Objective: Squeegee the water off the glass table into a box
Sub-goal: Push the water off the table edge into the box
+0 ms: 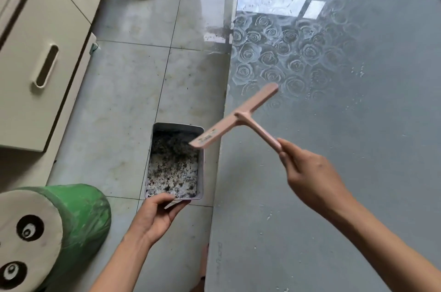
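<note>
The glass bench (334, 172) fills 3 o'clock, with droplets on it. At 7 o'clock, beside its edge, is the box (202, 162); left hand (152, 215) fingers (164, 197) grasp its near end. At centre is the squeegee (241, 116); right hand (310, 172) fingers (285, 146) grasp its handle.

Bare glass table (334, 172) right of box (201, 172).

I see the pink T-shaped squeegee (241, 116) gripped by its handle in my right hand (310, 172), its blade slanted and its flecked lower end over the box (177, 125). My left hand (155, 210) holds that pale rectangular box, which contains dark-speckled white sludge, just beside the table (334, 196) edge. The grey, rose-patterned glass carries scattered droplets.
</note>
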Available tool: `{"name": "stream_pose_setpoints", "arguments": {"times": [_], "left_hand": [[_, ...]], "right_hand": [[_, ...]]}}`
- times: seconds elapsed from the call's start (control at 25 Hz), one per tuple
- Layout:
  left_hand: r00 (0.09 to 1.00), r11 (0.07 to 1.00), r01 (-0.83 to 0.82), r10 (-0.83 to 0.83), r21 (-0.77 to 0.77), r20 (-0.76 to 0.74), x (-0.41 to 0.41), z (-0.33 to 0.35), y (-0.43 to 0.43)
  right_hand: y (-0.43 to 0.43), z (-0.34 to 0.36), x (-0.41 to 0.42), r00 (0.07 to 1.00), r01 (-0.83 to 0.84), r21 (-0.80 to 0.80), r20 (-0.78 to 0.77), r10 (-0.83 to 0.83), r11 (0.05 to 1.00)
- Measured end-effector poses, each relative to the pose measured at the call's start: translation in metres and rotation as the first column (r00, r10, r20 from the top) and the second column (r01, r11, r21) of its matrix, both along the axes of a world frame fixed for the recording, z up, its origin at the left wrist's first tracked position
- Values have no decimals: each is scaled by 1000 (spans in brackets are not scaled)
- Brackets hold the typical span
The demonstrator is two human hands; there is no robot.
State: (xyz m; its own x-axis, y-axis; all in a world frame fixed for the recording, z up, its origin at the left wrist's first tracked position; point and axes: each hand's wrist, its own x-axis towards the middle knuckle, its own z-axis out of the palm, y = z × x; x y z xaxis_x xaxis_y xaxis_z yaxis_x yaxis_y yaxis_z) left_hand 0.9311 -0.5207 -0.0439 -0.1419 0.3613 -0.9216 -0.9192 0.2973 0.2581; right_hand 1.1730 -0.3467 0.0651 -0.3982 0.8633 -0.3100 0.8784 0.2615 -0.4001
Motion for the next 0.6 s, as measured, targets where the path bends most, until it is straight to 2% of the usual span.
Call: {"name": "stream_pose_setpoints", "arguments": {"times": [0.16, 0.28, 0.44, 0.6], "left_hand": [[998, 998, 62, -62, 22, -5, -12, 47, 2], [986, 985, 165, -166, 52, 14, -5, 90, 11], [968, 967, 247, -249, 65, 29, 32, 137, 24], [952, 949, 299, -304, 101, 33, 86, 162, 40]], "right_hand": [[3, 33, 45, 990, 132, -174, 70, -121, 976], [-3, 54, 81, 964, 260, -272, 16, -265, 927], [-5, 69, 137, 922, 364, -285, -25, -387, 887], [-2, 69, 201, 911, 390, -296, -13, -412, 872]]}}
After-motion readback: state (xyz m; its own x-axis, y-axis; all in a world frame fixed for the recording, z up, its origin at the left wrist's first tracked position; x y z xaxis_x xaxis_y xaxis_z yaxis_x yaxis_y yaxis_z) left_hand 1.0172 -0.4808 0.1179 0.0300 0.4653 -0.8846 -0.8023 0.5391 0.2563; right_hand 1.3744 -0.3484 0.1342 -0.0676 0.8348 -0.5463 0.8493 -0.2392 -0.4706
